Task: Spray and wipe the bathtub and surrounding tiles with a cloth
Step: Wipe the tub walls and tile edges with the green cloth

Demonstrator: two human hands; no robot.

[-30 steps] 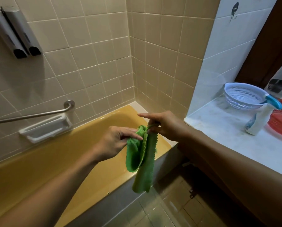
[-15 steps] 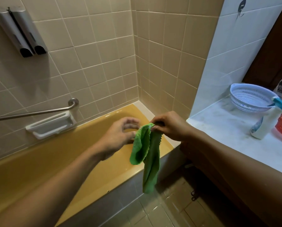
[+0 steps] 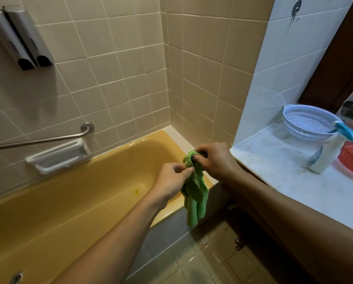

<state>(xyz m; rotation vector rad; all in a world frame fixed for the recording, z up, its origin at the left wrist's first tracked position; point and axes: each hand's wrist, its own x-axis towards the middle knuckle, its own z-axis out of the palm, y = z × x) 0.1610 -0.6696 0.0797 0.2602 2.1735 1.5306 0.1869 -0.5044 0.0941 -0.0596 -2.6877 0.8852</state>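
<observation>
Both hands have drawn closer together since half a second ago — the left hand [image 3: 172,179], whose fingers were then spread beside the green cloth [image 3: 194,193], now pinches the cloth's upper part between thumb and fingertips. Just right of it, the right hand [image 3: 214,160] has its fingers curled round the bunched top of the cloth, and the fabric looks more gathered than before.

The cloth sits a little right of the frame's centre, held in the air above the near rim of the yellow bathtub [image 3: 79,201] at its right end; its loose end hangs down in front of the tub's outer side, above the tiled floor [image 3: 202,261].

Beige tiles [image 3: 120,78] cover the wall across the upper half of the frame. At the right edge a pale worktop [image 3: 284,177] carries a white spray bottle [image 3: 325,154] with a blue trigger, standing upright — well apart from both hands. A white colander [image 3: 307,121] stands behind the bottle and a red basket [image 3: 352,158] just to its right.
</observation>
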